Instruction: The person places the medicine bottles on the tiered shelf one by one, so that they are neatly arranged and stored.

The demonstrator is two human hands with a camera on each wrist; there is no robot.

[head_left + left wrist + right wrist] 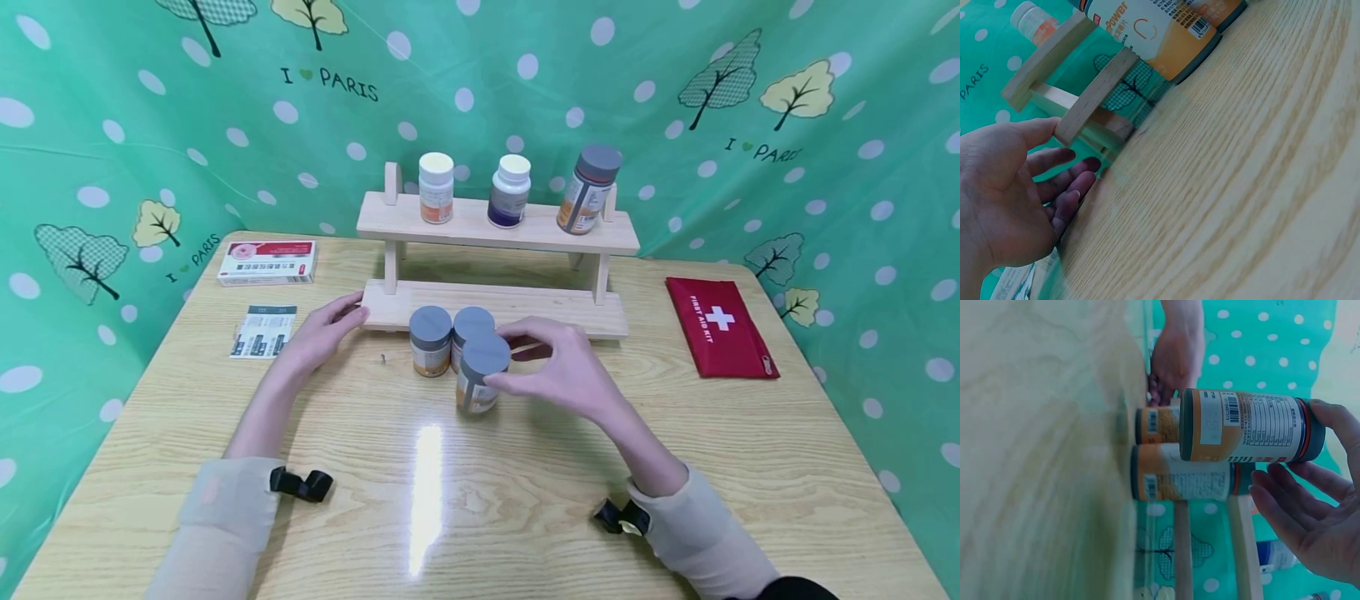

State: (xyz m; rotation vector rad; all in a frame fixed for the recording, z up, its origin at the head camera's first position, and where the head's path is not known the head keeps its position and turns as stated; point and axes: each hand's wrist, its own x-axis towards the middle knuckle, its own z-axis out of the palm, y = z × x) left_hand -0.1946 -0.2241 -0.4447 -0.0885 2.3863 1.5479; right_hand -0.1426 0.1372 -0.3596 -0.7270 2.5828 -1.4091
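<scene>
My right hand (pixel 562 367) pinches the grey cap of a pill bottle (pixel 1241 428) with an orange-and-white label. In the right wrist view its base is off the table, higher than the bases of two matching bottles. Those two, one bottle (pixel 431 343) on the left and another bottle (pixel 472 323) behind the held one, stand in front of the two-tier wooden rack (pixel 517 310). At the rack's left end is my left hand (pixel 322 332), its thumb touching the end of the lower shelf (pixel 1088 103) while the other fingers curve loosely beside it.
On the upper shelf stand two white-capped bottles (pixel 437 187) (pixel 509 192) and a grey-capped bottle (pixel 588 190). A medicine box (pixel 267 262) and a blister pack (pixel 264 332) lie at left, a red first aid pouch (pixel 720 327) at right. A green patterned curtain (pixel 495 75) surrounds the table's back and sides.
</scene>
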